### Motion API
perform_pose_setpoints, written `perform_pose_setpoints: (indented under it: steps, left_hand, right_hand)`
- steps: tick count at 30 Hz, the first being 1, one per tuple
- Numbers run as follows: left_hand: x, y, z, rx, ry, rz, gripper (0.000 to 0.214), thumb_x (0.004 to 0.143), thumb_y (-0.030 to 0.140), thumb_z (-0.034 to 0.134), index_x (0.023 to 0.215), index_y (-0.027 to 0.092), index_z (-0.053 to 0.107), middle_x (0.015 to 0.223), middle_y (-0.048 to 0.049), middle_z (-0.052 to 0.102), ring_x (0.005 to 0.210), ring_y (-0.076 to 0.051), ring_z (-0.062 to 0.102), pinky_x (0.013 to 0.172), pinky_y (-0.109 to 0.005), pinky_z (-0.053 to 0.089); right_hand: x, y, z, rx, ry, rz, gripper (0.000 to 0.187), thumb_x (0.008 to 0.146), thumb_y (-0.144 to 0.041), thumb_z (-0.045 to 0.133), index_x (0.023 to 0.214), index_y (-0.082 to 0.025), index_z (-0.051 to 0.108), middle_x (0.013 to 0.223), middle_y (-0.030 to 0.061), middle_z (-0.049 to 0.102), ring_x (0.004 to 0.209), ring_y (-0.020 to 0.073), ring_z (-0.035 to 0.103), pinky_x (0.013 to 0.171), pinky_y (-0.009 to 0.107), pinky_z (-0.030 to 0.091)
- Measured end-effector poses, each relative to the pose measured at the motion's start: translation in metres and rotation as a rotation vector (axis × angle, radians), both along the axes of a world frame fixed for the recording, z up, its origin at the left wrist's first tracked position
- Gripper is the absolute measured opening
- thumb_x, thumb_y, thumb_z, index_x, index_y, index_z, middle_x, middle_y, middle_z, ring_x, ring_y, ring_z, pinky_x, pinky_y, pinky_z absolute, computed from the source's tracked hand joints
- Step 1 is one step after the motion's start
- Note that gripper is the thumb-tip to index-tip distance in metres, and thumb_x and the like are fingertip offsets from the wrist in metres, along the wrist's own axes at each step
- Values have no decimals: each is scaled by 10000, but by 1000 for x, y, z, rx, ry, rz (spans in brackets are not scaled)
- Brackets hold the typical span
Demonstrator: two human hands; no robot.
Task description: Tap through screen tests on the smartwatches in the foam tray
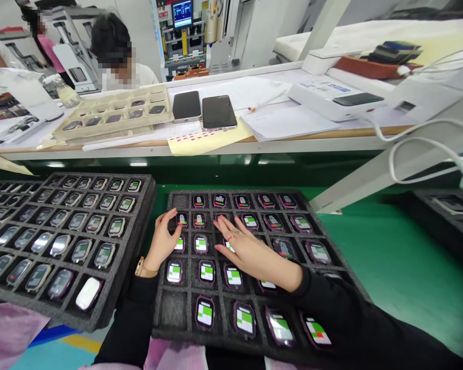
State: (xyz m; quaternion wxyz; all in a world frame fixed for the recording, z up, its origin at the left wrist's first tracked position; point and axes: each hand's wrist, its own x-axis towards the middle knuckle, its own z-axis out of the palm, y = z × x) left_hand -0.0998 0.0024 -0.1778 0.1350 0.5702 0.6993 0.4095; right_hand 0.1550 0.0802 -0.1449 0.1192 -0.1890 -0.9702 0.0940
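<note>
A black foam tray (173,303) in front of me holds smartwatch bodies in a grid of compartments, many with lit screens. My left hand (163,241) is at the tray's left side, with thumb and forefinger closed about the edges of a smartwatch (181,220) in its compartment. My right hand (247,249) reaches over the middle of the tray, fingers stretched and apart. Its fingertips rest on or just above another watch, mostly hidden beneath them. A neighbouring watch (201,244) shows a green and white screen. The right forearm covers part of the tray's lower right.
Left of me, a second foam tray (100,303) holds more watches. Along the bench behind lie a beige plastic tray (111,128), two phones (187,105) (218,111), papers and a white device (332,97). A slanted post (355,164) and white cable stand right. A person (119,56) sits opposite.
</note>
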Motion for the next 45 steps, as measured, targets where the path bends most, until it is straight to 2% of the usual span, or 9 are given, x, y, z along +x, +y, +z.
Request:
perform_pose_setpoints:
  steps: [3, 8, 19, 26, 31, 36, 39, 42, 45]
  left_hand:
    - [-2, 1, -1, 12, -19, -14, 453, 889, 197, 592, 1337, 211, 524, 1273, -95, 641, 1292, -244, 503, 1132, -462, 387]
    - [-2, -2, -8, 36, -34, -17, 416, 922, 196, 528, 1338, 206, 524, 1342, -97, 598, 1330, -234, 479, 1164, -467, 358]
    - [0, -1, -9, 2, 38, 9, 434, 906, 197, 552, 1338, 227, 524, 1328, -74, 605, 1316, -252, 448, 1147, -474, 361]
    - [-7, 6, 9, -112, 140, -70, 381, 870, 201, 623, 1250, 227, 602, 1228, -66, 637, 1193, -248, 526, 1083, -428, 390]
    - [-12, 19, 26, -203, 179, -76, 365, 756, 255, 759, 1114, 240, 690, 1101, -74, 651, 1093, -296, 556, 1019, -448, 412]
    - [-11, 26, 39, -172, 99, -32, 300, 569, 212, 866, 843, 207, 744, 945, -99, 672, 1065, -352, 549, 1014, -477, 399]
    - [-6, 21, 43, -121, -39, 13, 280, 600, 295, 857, 840, 198, 750, 930, -102, 699, 1050, -348, 568, 1025, -488, 385]
    - [1, 12, 45, -106, -265, 36, 336, 731, 439, 761, 935, 173, 756, 976, -114, 727, 965, -304, 624, 933, -452, 451]
    - [8, 4, 45, -122, -538, 3, 453, 801, 543, 670, 1023, 157, 748, 1016, -117, 742, 912, -253, 661, 788, -358, 504]
  right_hand:
    - [-17, -2, 3, -26, 0, 42, 563, 1059, -289, 373, 1480, 74, 283, 1438, 330, 428, 1423, 368, 298, 1151, 625, 290]
    - [-35, -4, 7, -32, -24, 39, 555, 1048, -277, 405, 1440, 111, 345, 1431, 338, 425, 1407, 372, 334, 1150, 597, 317]
    - [-43, -2, -1, -26, -57, 47, 583, 1055, -304, 367, 1459, 110, 305, 1451, 319, 414, 1429, 365, 284, 1162, 598, 292]
    - [-25, 8, 8, -1, 21, -13, 537, 1054, -260, 294, 1470, 80, 296, 1445, 290, 450, 1443, 332, 270, 1184, 580, 259]
    - [-25, 3, 11, -62, 74, 1, 534, 1040, -254, 332, 1476, 53, 307, 1460, 293, 428, 1438, 328, 287, 1185, 586, 248]
    - [-32, -2, 20, -392, 300, -22, 500, 985, -281, 435, 1432, -57, 448, 1459, 229, 464, 1425, 324, 328, 1199, 615, 159]
    - [-37, 0, 24, -557, 413, -81, 476, 971, -294, 459, 1411, -118, 494, 1470, 183, 469, 1409, 311, 364, 1202, 600, 182]
    - [-45, 4, 26, -749, 480, -125, 446, 984, -290, 460, 1400, -138, 508, 1469, 164, 477, 1375, 294, 425, 1181, 564, 285]
    - [-55, 7, 27, -1033, 515, -90, 359, 998, -282, 476, 1324, -157, 559, 1343, 155, 605, 1209, 274, 602, 1041, 496, 510]
